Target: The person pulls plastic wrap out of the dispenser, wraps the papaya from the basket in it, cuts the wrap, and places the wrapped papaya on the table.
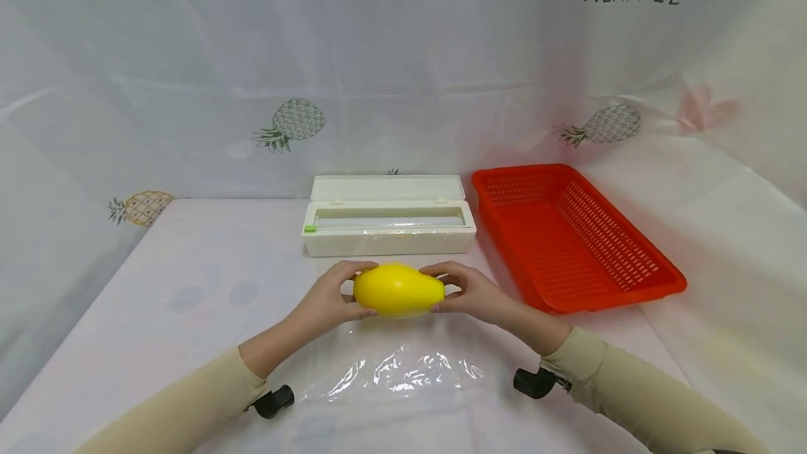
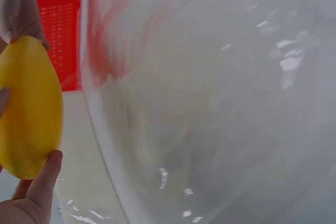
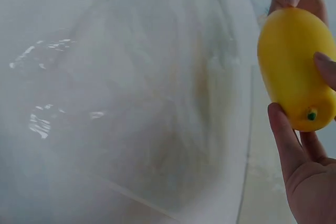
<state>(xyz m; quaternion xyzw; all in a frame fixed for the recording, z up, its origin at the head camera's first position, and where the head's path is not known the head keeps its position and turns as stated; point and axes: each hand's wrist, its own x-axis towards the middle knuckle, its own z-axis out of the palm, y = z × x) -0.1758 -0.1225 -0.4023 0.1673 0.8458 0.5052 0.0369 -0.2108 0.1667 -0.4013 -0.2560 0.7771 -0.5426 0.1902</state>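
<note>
A smooth yellow papaya [image 1: 398,291] lies sideways between both hands, above a sheet of clear cling film [image 1: 403,370] spread on the table. My left hand [image 1: 338,293] holds its broad end, with thumb and fingers on opposite sides. At the narrower end, my right hand [image 1: 469,291] pinches it the same way. A small green stem spot shows on the papaya [image 3: 294,66] in the right wrist view. Just behind stands a white cling film dispenser [image 1: 387,242], its lid up and a roll visible inside. Shiny film fills much of both wrist views.
A red perforated plastic basket [image 1: 536,279] stands at the right, beside the dispenser and behind the right forearm. The table [image 1: 208,265] has a pale cover. A pineapple-print cloth [image 1: 403,54] hangs behind it and along the sides.
</note>
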